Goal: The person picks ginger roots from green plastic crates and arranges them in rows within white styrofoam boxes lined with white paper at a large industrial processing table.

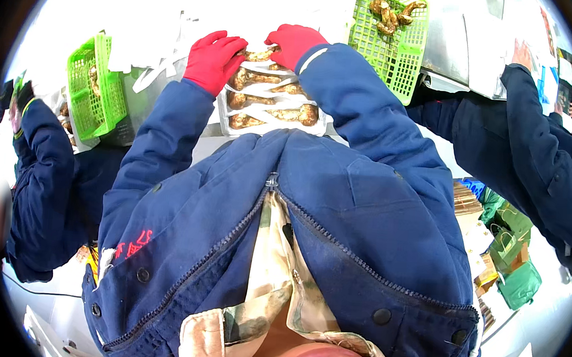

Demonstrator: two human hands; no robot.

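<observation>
A shallow white tray [225, 117] lies in front of me, packed with brown-and-cream mushrooms in crosswise rows. White strips, perhaps paper, run between the rows; the nearest row holds a thick mushroom [308, 115] at its right end. In the farthest row lies another mushroom [259, 56]. My left hand [214, 61], in a red glove, closes its fingertips at that mushroom's left end. At its right end is my right hand [299, 43], also red-gloved, fingers curled and pressed in. The fingers partly cover both ends of the row.
To the right stands a green basket [398, 58] with several mushrooms [387, 18] in it. Another green basket [100, 111] is tilted at the left, near white strips [158, 72]. Co-workers in dark blue jackets work on both sides, one sleeve [527, 95] close to a metal container [446, 47].
</observation>
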